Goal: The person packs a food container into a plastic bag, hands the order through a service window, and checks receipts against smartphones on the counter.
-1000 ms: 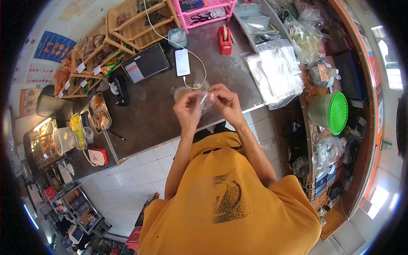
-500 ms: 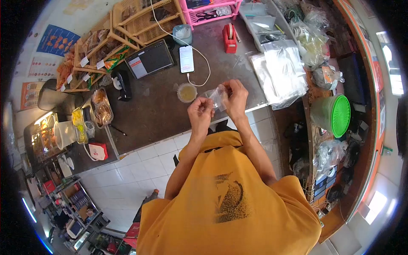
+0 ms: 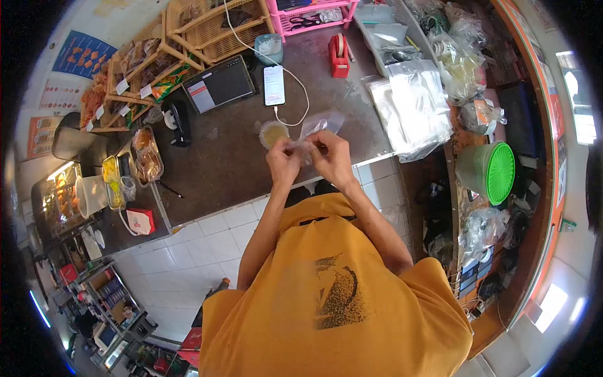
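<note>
A small clear plastic bag (image 3: 325, 123) spans the space between my two hands, over the near edge of the dark counter. My left hand (image 3: 284, 161) pinches one end of it, with the fingers closed. On the other side, my right hand (image 3: 330, 156) is closed on the bag too, and part of the plastic stands out beyond its fingers. Just past my left hand sits a small round tub (image 3: 274, 132) with something pale yellow in it. A white phone (image 3: 274, 85) lies behind the tub with a charging cable (image 3: 308, 103) plugged in.
A stack of clear plastic bags (image 3: 411, 110) lies at the right. A red tape dispenser (image 3: 339, 55), a grey tray (image 3: 383, 60) and a pink rack (image 3: 308, 19) stand at the back. To the left are a tablet (image 3: 220, 85) and wicker baskets (image 3: 182, 47).
Both hands have shifted slightly left and drawn closer together. The bag's loose part now points away from me, past my right hand.
</note>
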